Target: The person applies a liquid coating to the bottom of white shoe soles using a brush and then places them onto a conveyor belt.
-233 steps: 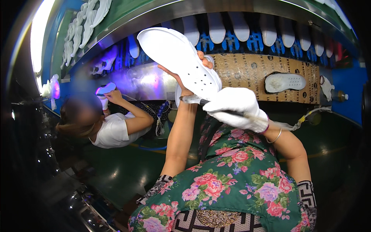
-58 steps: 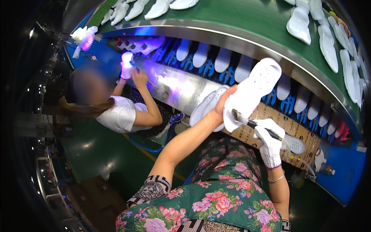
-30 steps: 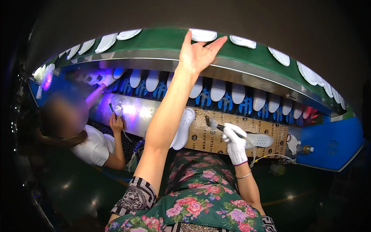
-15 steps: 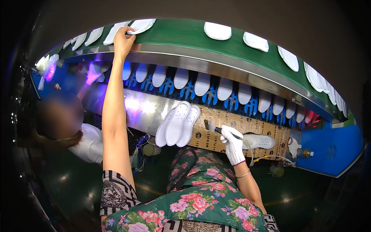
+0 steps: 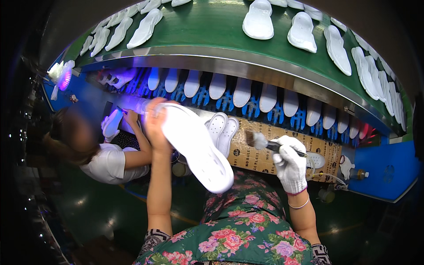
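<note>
My bare left hand (image 5: 155,126) grips one end of a white shoe sole (image 5: 196,148), which is tilted and raised above the near edge of the bench. My right hand (image 5: 290,165), in a white knit glove, is closed round the dark handle of a brush (image 5: 257,140). Its bristles point left, over the brown cardboard (image 5: 247,157) on the bench. Behind the raised sole, more white soles (image 5: 228,138) with small holes lie together, partly hidden. Another perforated sole (image 5: 315,160) rests on the cardboard, partly covered by the glove.
A green belt (image 5: 203,28) with many white soles runs along the far side behind a metal rail (image 5: 221,57). Below it, soles (image 5: 242,92) stand in blue holders. At left a co-worker (image 5: 108,163) handles a sole. A bottle (image 5: 360,174) stands by the blue panel (image 5: 384,163).
My left hand has come back from the belt and now holds a sole over the bench's near edge. My right hand and the brush have shifted slightly right, seeming closer to the camera.
</note>
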`<move>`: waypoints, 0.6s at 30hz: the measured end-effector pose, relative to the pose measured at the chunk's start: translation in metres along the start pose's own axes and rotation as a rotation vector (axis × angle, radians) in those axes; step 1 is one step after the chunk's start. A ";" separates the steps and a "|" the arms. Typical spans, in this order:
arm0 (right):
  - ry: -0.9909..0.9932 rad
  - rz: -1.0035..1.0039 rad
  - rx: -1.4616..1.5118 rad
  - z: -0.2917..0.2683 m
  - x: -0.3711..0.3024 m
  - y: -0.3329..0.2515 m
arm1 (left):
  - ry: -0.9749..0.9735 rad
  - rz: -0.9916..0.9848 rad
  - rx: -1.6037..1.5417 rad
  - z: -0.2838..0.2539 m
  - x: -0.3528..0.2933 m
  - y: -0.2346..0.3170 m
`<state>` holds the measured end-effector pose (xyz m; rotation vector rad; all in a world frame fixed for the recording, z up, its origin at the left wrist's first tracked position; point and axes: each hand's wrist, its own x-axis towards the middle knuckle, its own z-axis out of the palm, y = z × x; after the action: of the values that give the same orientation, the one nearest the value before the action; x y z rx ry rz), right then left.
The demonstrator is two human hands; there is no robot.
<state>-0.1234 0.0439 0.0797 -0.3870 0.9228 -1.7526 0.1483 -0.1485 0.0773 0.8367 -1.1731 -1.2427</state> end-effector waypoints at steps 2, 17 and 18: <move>-0.119 -0.005 -0.118 0.026 -0.005 -0.005 | -0.106 -0.352 0.005 0.010 -0.038 -0.038; -0.047 -0.114 -0.466 0.024 -0.010 0.008 | -0.603 -1.017 -1.073 0.077 -0.136 -0.088; -0.093 -0.262 -0.579 0.020 -0.005 0.011 | -0.453 -1.049 -1.025 0.089 -0.128 -0.067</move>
<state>-0.1011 0.0391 0.0856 -0.9919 1.3546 -1.6546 0.0537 -0.0246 0.0087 0.3246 -0.1760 -2.6544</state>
